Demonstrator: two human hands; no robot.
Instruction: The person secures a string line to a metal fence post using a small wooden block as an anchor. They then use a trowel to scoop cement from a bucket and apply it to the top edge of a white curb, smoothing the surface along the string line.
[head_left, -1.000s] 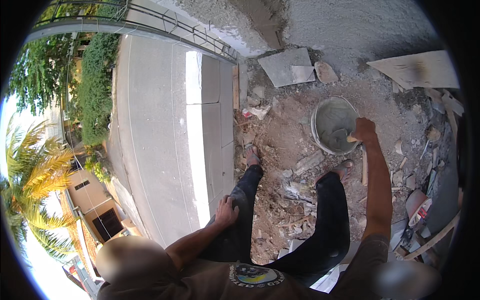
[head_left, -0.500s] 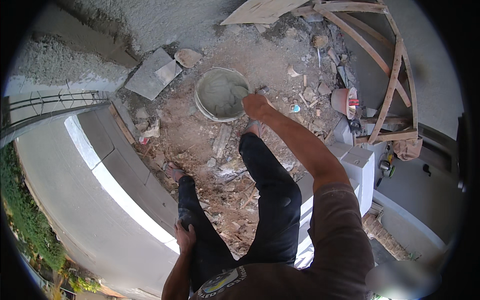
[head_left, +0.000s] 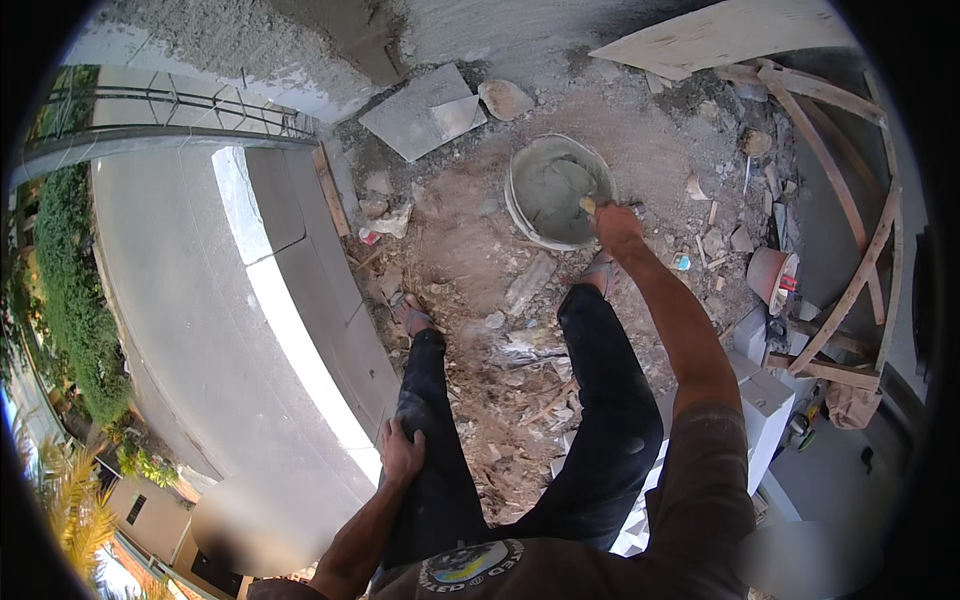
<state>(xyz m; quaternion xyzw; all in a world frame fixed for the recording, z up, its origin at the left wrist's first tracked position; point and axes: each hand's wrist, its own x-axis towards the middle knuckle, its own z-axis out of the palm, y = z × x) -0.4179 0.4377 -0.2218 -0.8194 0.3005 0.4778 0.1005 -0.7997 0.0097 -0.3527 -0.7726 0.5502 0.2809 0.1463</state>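
Observation:
A round bucket (head_left: 514, 212) with a pale rim stands on the rubble ground ahead of me, holding wet grey mortar (head_left: 556, 186). My right hand (head_left: 620, 230) is closed at the bucket's right rim. It grips a trowel (head_left: 588, 205); a light, wooden-looking end of its handle shows over the mortar, while its blade cannot be made out. On my left thigh, in dark trousers (head_left: 428, 385), my left hand (head_left: 402, 455) rests with its fingers lying loosely spread and nothing in them. My right foot is just below the bucket, my left foot (head_left: 410, 314) farther left.
Flat boards (head_left: 425, 110) and a stone (head_left: 506, 100) lie beyond the bucket. Rightward are a small reddish bucket (head_left: 768, 277), a wooden frame (head_left: 845, 285) and white blocks (head_left: 765, 405). A low block wall (head_left: 300, 270) runs along my left. Broken rubble covers the ground between.
The view has swung left, so the scene sits farther right. My right hand has turned at the bucket's rim, and the handle end now shows. The left hand still rests on the thigh.

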